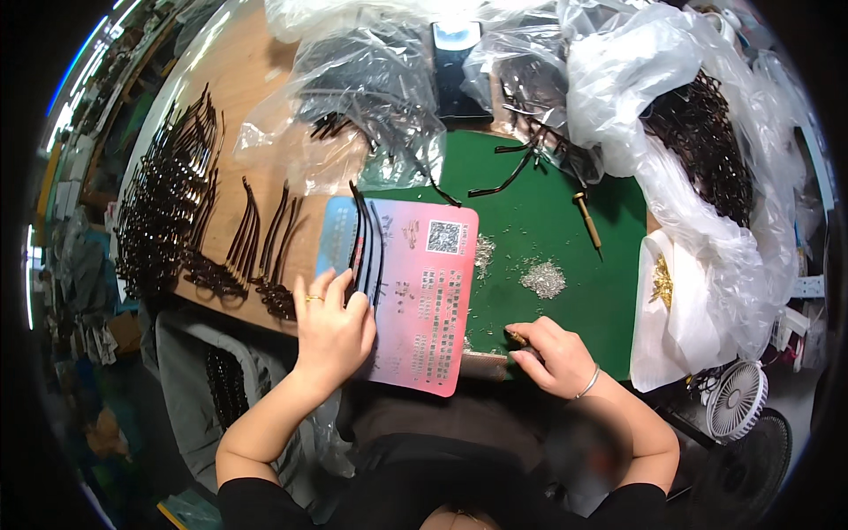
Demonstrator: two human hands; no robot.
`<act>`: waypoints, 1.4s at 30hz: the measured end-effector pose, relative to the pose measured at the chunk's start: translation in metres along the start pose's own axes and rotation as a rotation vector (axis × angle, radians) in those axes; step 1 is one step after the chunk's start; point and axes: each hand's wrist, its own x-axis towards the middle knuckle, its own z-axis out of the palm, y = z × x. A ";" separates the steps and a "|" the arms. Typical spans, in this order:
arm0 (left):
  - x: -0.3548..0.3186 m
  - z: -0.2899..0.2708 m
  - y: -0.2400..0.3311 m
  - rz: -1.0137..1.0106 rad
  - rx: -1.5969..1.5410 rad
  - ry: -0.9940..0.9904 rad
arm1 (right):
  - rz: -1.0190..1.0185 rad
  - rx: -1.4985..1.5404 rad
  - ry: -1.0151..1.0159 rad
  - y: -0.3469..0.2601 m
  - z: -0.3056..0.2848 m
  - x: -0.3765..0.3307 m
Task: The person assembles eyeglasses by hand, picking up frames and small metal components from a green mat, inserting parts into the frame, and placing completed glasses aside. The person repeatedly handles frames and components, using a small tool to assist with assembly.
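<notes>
Several dark brown eyeglass temples (364, 234) lie side by side on a pink and blue printed card (424, 309). My left hand (331, 331) rests over the card's left edge, its bent fingers closed at the near ends of those temples; the fingertip contact is partly hidden. At the mat's near edge, my right hand (555, 358) grips a short tool (518, 337) with a dark round end and a brass-coloured part; the rest is covered by the fingers. Close by is a flat metal strip (486, 362). A heap of tiny silver parts (543, 279) sits beyond my right hand.
A green mat (609, 309) covers the table's right side. On it lies a brass-coloured screwdriver (587, 221). Bundled temples (168, 203) fill the left; plastic bags (609, 79) crowd the back and right. Gold-coloured small parts (662, 281) lie on white wrapping. A white fan (738, 400) stands lower right.
</notes>
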 end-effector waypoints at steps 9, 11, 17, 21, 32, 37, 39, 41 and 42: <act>0.036 -0.001 0.002 0.035 -0.247 -0.008 | 0.067 -0.002 0.000 0.004 0.003 -0.006; 0.074 0.000 -0.012 0.009 -0.392 -0.015 | 0.086 -0.004 0.004 0.000 0.000 -0.006; 0.187 0.039 -0.052 -0.108 -0.136 0.032 | 0.114 -0.024 0.004 0.000 0.005 -0.003; 0.214 0.056 -0.032 0.073 -0.446 0.049 | 0.143 0.054 0.106 -0.003 0.007 -0.004; 0.181 0.056 -0.055 0.415 0.042 0.043 | 0.120 0.040 0.133 -0.003 0.009 0.002; 0.189 0.041 -0.058 0.534 0.005 0.060 | 0.084 0.034 0.110 0.001 0.012 -0.007; 0.190 0.023 -0.060 0.432 -0.246 0.162 | 0.173 0.198 0.102 0.006 -0.001 -0.023; 0.176 0.015 -0.064 0.095 -0.927 0.147 | 0.216 0.341 0.140 0.014 -0.008 -0.033; 0.170 0.009 -0.066 -0.036 -0.963 0.192 | 0.281 0.362 0.172 0.016 -0.014 -0.038</act>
